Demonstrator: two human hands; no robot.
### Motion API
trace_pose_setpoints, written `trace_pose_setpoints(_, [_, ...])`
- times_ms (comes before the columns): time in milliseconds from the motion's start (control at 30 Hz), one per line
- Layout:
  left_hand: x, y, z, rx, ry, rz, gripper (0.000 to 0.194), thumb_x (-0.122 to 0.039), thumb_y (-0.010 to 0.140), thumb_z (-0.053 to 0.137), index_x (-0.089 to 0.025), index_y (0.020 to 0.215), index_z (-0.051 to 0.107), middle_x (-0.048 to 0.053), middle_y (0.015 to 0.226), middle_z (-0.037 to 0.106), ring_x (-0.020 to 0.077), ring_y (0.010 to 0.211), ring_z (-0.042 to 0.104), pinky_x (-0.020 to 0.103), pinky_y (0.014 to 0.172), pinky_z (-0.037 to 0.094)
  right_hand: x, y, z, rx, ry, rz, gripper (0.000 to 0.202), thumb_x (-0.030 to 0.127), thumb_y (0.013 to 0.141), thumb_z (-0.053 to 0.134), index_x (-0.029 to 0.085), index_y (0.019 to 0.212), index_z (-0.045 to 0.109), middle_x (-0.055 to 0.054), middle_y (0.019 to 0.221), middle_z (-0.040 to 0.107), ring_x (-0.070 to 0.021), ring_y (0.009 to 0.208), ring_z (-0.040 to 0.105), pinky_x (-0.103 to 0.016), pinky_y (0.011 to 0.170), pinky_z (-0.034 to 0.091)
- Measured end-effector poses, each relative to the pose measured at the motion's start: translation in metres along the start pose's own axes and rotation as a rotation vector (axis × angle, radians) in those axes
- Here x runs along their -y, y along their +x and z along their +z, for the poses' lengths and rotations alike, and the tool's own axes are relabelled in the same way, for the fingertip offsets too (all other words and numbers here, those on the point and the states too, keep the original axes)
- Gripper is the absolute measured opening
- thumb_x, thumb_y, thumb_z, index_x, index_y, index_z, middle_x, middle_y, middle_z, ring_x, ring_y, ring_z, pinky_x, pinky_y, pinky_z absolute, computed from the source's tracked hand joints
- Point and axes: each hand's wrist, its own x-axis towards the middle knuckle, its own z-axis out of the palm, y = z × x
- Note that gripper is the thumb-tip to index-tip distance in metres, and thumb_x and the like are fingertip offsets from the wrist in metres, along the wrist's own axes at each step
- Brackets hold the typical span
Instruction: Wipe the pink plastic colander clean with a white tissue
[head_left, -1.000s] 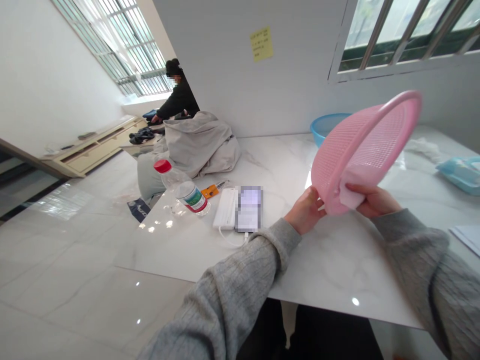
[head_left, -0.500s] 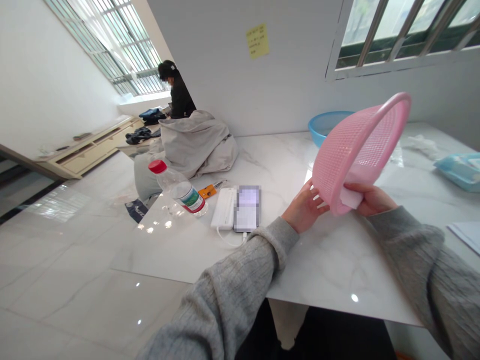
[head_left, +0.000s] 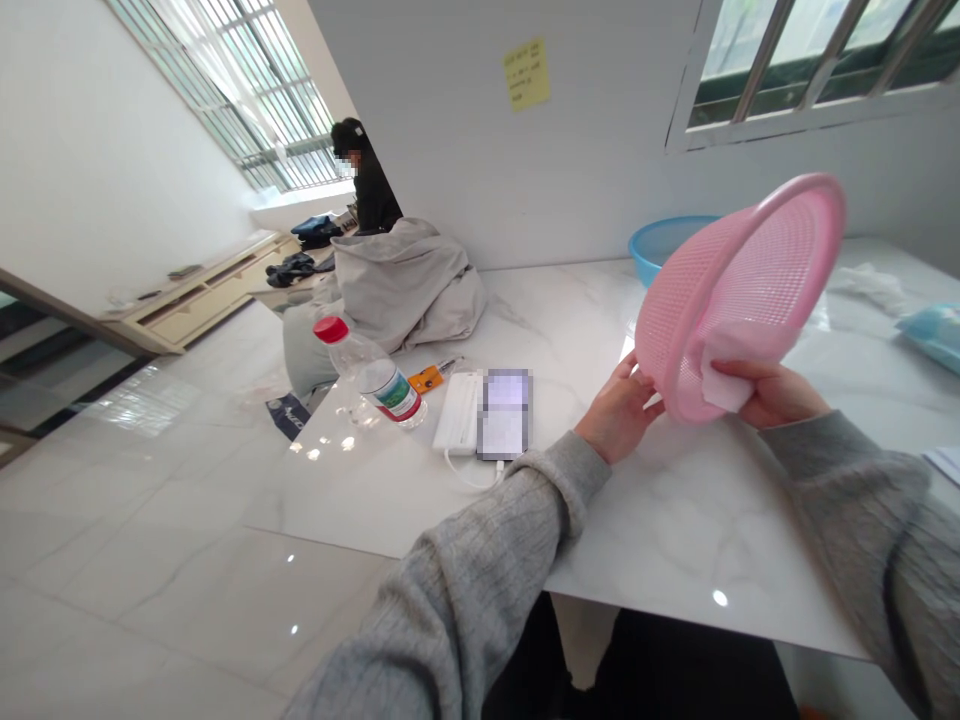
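Observation:
A pink mesh basket [head_left: 679, 290] is held up above the white marbled table [head_left: 637, 530], tilted with its open side to the right. My left hand [head_left: 619, 410] grips its lower left side, fingers behind the wall. In my right hand [head_left: 780, 392] is a white cloth or tissue [head_left: 731, 365], pinched and lying against the basket's inner side near the lower rim. A blue basket [head_left: 660, 245] stands behind the pink one, partly hidden by it.
Left of my hands lie a phone [head_left: 505, 415], a white power bank [head_left: 456, 412], an orange card [head_left: 426, 379] and a bottle with a red cap [head_left: 390, 390]. Grey cloth [head_left: 412, 285] is behind them. A blue packet [head_left: 934, 335] lies far right. A person [head_left: 369, 185] sits in the background.
The pink basket has turned so more of its inside shows. More of the white cloth is visible, spread against the inner wall. The view has shifted slightly.

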Motion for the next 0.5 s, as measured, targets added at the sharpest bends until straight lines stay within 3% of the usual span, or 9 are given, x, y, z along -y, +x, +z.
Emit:
trace_pose_setpoints(300, [-0.0006,-0.0016,0.0010,-0.025,0.006,0.023,0.070,-0.027,0.073,0.084,-0.034,0.140,0.067,0.005,0.141,0.071,0.0318,0.142,0.060,0.046,0.114,0.047,0.0067,-0.0031,0.0022,-0.045,0.004,-0.015,0.044,0.008,0.069,0.080,0.025,0.110,0.083,-0.010,0.134,0.080,-0.0395,0.149,0.060,-0.057,0.128,0.048])
trace_pose_setpoints(500, [0.0002,-0.0021,0.0001,-0.028,0.037,0.045,0.068,-0.029,0.078,0.085,-0.035,0.142,0.066,0.005,0.145,0.070,0.0307,0.142,0.061,0.046,0.114,0.048,0.0046,-0.0061,0.0057,-0.083,0.042,-0.033,0.044,0.010,0.067,0.081,0.023,0.109,0.083,-0.012,0.138,0.078,-0.0418,0.152,0.057,-0.059,0.131,0.044])
